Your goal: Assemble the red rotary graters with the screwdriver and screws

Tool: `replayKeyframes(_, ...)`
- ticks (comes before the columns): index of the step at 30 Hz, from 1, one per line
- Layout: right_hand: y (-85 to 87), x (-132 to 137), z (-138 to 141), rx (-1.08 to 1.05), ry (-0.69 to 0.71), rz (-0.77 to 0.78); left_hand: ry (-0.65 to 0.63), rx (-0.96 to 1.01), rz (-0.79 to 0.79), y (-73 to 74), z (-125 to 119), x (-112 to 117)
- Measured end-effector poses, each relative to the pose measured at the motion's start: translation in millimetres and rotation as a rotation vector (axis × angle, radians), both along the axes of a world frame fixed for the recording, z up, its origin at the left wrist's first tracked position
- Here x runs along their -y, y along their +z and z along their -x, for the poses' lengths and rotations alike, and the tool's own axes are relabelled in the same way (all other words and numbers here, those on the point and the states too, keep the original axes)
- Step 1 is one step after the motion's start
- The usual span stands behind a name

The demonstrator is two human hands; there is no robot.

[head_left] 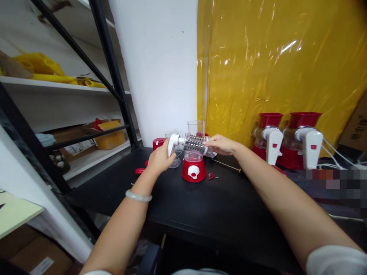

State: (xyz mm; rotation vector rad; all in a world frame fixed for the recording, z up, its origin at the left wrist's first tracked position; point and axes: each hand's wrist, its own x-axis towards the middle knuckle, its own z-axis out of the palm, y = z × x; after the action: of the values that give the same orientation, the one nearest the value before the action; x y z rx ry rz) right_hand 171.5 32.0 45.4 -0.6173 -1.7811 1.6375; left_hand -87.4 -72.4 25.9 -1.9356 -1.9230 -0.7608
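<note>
Fingers (212, 142) either side, perforated metal drum (194, 143) between.

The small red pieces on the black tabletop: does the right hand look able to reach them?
Probably yes: the small red pieces lie uncovered on the black tabletop near the right hand, though it must likely release the silver perforated drum.

On the worktop (177, 206), small parts (211, 176) lie just right of the grater base (194, 173); graters (273, 145) stand farther right, shelving (57, 86) left.
</note>
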Motion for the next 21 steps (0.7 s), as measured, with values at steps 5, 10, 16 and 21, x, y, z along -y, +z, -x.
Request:
replayKeyframes(5,0.4,-2.4,-3.0,0.040,-0.007,-0.067,-0.037,-0.014,-0.078,-2.0,2.4,-2.3)
replayKeyframes(10,0.7,-2.7,-3.5,0.033,-0.011,-0.072,-0.260,0.110,-0.173,-8.4,10.8,-12.7)
replayKeyframes(16,5.2,6.5,-1.5,-0.011,-0.010,-0.051,-0.464,0.213,-0.240,-14.8,12.8,-24.0)
replayKeyframes(21,4.6,3.9,-2.2,0.028,-0.019,-0.105,-0.494,0.344,-0.180,-16.0,9.1,-25.7)
